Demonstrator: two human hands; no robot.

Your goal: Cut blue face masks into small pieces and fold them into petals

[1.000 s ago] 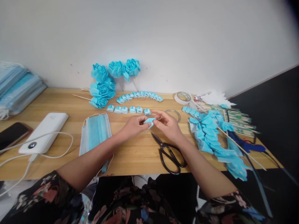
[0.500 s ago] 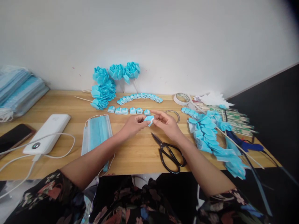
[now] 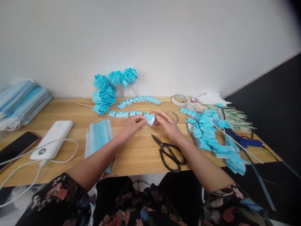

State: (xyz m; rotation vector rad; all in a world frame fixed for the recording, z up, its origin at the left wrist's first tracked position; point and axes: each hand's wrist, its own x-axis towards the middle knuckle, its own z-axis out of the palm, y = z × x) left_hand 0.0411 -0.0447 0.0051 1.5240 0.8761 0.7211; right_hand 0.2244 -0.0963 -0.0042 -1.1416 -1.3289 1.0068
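Note:
Between my hands is a small folded blue-and-white piece of mask fabric (image 3: 150,119), its pointed flap facing up. My left hand (image 3: 133,126) pinches its left edge between thumb and fingers. At the right edge, the thumb and fingers of my right hand (image 3: 168,124) close on it, while the index finger stretches out above. Just beyond lies a row of similar folded pieces (image 3: 122,114), and behind it an arc of overlapping ones (image 3: 138,100). Black-handled scissors (image 3: 168,152) lie on the wooden table (image 3: 136,157) below my right hand.
Blue fabric flowers on sticks (image 3: 103,94) stand and lie at the back. To the left are a mask (image 3: 100,136), a white power bank (image 3: 53,138), a phone (image 3: 18,149) and stacked masks (image 3: 25,100). Tape (image 3: 179,99), blue strips (image 3: 207,131) and a blue glue gun (image 3: 249,142) lie right.
The folded piece has turned so its pointed flap faces me, and my fingers have shifted out to its edges. The whole view has tilted slightly.

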